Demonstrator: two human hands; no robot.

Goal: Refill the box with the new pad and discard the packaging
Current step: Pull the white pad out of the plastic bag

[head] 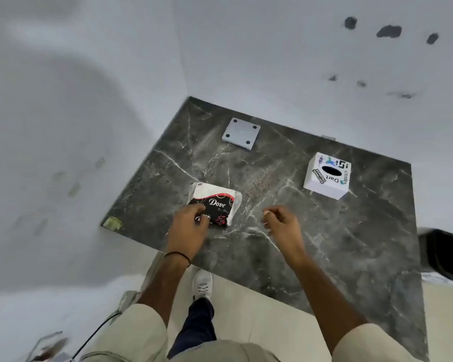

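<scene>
A wrapped tissue pack, white with a black and red "Dove" print, lies on the dark marble counter near its front left. My left hand rests on the pack's near corner, fingers curled over it. My right hand hovers over the counter to the right of the pack, fingers loosely curled and holding nothing. A white cube tissue box with a dark oval slot on top stands at the right rear, apart from both hands.
A grey square plate with four dark dots lies at the counter's back. White walls enclose the back and left. A dark object sits beyond the right edge. A cable and clutter lie on the floor at lower left.
</scene>
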